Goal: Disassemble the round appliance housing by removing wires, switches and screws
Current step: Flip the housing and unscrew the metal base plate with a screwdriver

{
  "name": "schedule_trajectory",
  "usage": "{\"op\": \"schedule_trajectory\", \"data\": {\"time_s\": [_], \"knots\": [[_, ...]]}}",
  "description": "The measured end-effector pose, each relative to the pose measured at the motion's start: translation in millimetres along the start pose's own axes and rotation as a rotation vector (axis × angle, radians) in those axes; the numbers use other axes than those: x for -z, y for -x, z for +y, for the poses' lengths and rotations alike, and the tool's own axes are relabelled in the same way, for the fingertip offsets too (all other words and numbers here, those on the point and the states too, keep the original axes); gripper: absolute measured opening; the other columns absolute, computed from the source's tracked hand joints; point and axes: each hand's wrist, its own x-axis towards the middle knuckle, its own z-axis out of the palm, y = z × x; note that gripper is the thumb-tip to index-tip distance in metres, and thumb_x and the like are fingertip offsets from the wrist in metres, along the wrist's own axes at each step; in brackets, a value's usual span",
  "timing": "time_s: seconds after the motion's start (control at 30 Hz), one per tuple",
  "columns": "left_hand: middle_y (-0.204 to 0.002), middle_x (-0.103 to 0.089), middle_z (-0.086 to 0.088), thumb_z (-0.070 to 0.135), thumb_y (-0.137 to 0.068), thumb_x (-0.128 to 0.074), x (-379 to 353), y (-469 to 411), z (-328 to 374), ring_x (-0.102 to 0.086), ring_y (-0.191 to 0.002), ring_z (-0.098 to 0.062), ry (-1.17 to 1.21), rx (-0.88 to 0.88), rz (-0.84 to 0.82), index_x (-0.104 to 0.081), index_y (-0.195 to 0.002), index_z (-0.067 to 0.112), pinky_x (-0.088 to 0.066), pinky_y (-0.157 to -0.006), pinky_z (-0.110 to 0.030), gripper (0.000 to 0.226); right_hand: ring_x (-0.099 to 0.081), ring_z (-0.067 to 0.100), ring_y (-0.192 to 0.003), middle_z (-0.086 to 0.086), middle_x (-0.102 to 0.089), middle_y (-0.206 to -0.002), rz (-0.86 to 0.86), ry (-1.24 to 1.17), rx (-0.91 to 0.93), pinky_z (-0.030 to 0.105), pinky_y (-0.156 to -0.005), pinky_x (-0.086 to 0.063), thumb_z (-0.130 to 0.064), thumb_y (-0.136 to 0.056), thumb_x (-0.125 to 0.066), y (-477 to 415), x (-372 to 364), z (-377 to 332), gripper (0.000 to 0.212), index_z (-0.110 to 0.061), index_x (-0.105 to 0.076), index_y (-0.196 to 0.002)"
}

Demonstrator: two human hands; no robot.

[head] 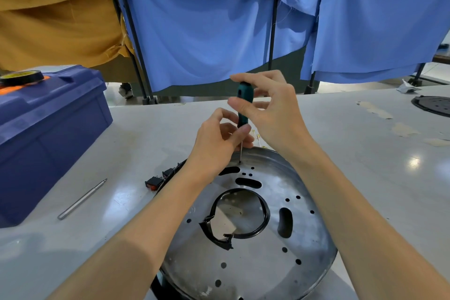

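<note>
The pale table (341,153) spread out on every side of the grip, with blue cloth (207,31) hanging beyond it. Well to the left of the grip stood a blue toolbox (48,134) with a roll of tape (22,77) on its lid. Directly below the grip and reaching back toward the person lay the round metal housing (255,263), flat on the table, a black ring (264,217) lining its central opening. The right hand (270,109) pinched the top of the green screwdriver (244,102) between thumb and curled fingers, the other fingers loosely spread. Just under it, the left hand (219,139) curled round the bottom of the handle. The shaft stood nearly upright, its tip on the housing's far edge; whether a screw sat there could not be told. Below and left of the grip lay black switches (154,181), and farther left a thin metal bit (81,200).
</note>
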Motion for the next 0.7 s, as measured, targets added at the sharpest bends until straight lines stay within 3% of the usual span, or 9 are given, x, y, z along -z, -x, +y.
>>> {"op": "schedule_trajectory", "data": {"time_s": [0.1, 0.17, 0.23, 0.3, 0.47, 0.53, 0.6, 0.7], "knots": [[-0.082, -0.074, -0.008, 0.015, -0.099, -0.049, -1.8, -0.2, 1.2, -0.073, -0.076, -0.022, 0.037, 0.007, -0.029, -0.057, -0.111, 0.012, -0.057, -0.070, -0.026, 0.015, -0.059, 0.004, -0.089, -0.006, -0.061, -0.100, 0.024, -0.014, -0.028, 0.018, -0.086, -0.051, 0.000, -0.084, -0.065, -3.2, 1.6, 1.6, 0.047, -0.022, -0.061, -0.125], [-0.085, -0.073, -0.011, 0.012, -0.100, -0.047, -2.0, -0.6, 0.1, -0.072, -0.079, -0.025, 0.044, 0.012, -0.041, -0.058, -0.107, 0.009, -0.058, -0.074, -0.030, 0.014, -0.063, 0.010, -0.092, -0.002, -0.066, -0.103, 0.016, -0.055, -0.041, 0.023, -0.088, -0.053, 0.005, -0.085, -0.060, -3.5, 1.8, 1.4, 0.044, -0.016, -0.062, -0.123], [-0.083, -0.074, -0.009, 0.014, -0.095, -0.056, -0.7, -0.7, 0.0, -0.073, -0.074, -0.021, 0.009, -0.001, -0.020, -0.056, -0.104, 0.007, -0.058, -0.070, -0.025, 0.011, -0.063, 0.010, -0.096, -0.002, -0.066, -0.105, -0.013, -0.063, -0.023, 0.022, -0.087, -0.051, -0.007, -0.086, -0.064, -1.3, 0.1, 1.2, 0.032, -0.019, -0.065, -0.116], [-0.081, -0.074, -0.008, 0.018, -0.090, -0.064, -0.4, -0.3, 1.6, -0.073, -0.071, -0.020, 0.000, -0.010, 0.001, -0.050, -0.108, 0.006, -0.059, -0.069, -0.026, 0.026, -0.059, 0.003, -0.094, -0.006, -0.061, -0.105, -0.023, -0.008, -0.006, 0.014, -0.083, -0.046, -0.021, -0.083, -0.071, -0.1, -1.0, 1.1, 0.032, -0.028, -0.065, -0.113], [-0.087, -0.073, -0.012, 0.016, -0.102, -0.043, -2.5, -0.6, 2.1, -0.073, -0.079, -0.025, 0.024, 0.016, -0.039, -0.059, -0.108, 0.008, -0.059, -0.077, -0.035, 0.019, -0.065, 0.015, -0.094, 0.004, -0.067, -0.102, 0.032, -0.085, -0.047, 0.030, -0.089, -0.054, 0.003, -0.087, -0.058, -3.7, 3.0, 1.4, 0.039, -0.016, -0.062, -0.121], [-0.085, -0.073, -0.011, 0.012, -0.101, -0.045, -1.6, -1.1, 0.8, -0.073, -0.078, -0.024, 0.000, 0.019, -0.031, -0.059, -0.104, 0.006, -0.059, -0.078, -0.037, 0.016, -0.064, 0.016, -0.097, 0.004, -0.066, -0.105, 0.006, -0.079, -0.035, 0.037, -0.090, -0.053, -0.005, -0.089, -0.060, -1.9, 1.1, 0.9, 0.029, -0.018, -0.064, -0.115], [-0.081, -0.074, -0.009, 0.017, -0.096, -0.056, -0.6, -0.9, 0.4, -0.073, -0.074, -0.020, -0.020, 0.018, -0.011, -0.055, -0.103, 0.004, -0.059, -0.076, -0.035, 0.015, -0.059, 0.011, -0.097, -0.002, -0.060, -0.107, -0.022, -0.029, -0.022, 0.033, -0.088, -0.052, -0.021, -0.085, -0.068, 0.6, -1.3, 0.1, 0.031, -0.025, -0.064, -0.115], [-0.080, -0.075, -0.008, 0.024, -0.094, -0.058, -1.2, 0.2, 1.2, -0.073, -0.073, -0.019, -0.032, 0.008, -0.011, -0.055, -0.107, 0.008, -0.058, -0.072, -0.028, 0.020, -0.059, 0.008, -0.093, -0.002, -0.061, -0.104, 0.014, 0.002, -0.015, 0.029, -0.086, -0.053, -0.013, -0.083, -0.069, -1.3, -0.2, 1.2, 0.039, -0.026, -0.063, -0.120]]}}
